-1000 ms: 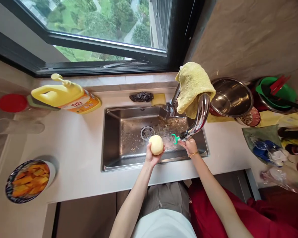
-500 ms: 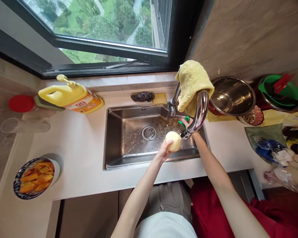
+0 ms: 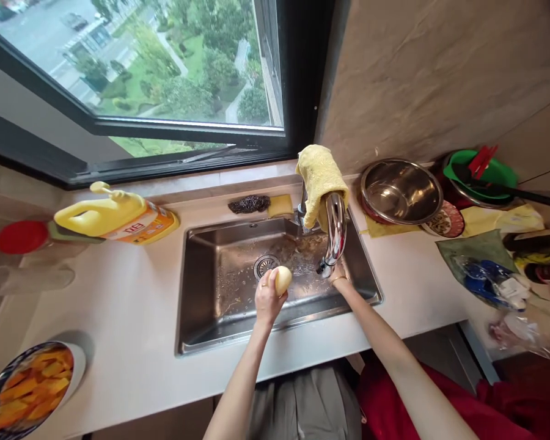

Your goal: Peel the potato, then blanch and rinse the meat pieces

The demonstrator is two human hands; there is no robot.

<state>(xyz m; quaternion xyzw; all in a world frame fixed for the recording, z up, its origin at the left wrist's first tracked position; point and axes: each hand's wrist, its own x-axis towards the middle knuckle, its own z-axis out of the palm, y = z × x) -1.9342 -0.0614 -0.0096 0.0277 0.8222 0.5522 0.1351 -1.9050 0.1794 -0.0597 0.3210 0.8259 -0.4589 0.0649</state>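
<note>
My left hand [image 3: 266, 297] is closed around a peeled potato [image 3: 283, 280], pale yellow and smooth, held over the steel sink [image 3: 238, 305] close to the drain. Behind the tip of the chrome faucet [image 3: 335, 229] is my right hand [image 3: 340, 274], low over the right part of the sink. The spout hides its fingers, so I cannot see what they hold. Scraps and water drops lie on the sink floor. A yellow cloth [image 3: 321, 177] hangs over the faucet.
A yellow detergent jug [image 3: 119, 217] and a bowl of orange chunks [image 3: 34, 391] stand left of the sink. Behind it lie a dark scourer [image 3: 249, 204] and a yellow sponge [image 3: 280, 206]. A steel pot [image 3: 401, 192] and a green basin [image 3: 504, 177] are at right.
The potato in my left hand has moved left, toward the drain. My right hand has shifted behind the spout, and the green-handled tool seen by it is now hidden. The view has tilted.
</note>
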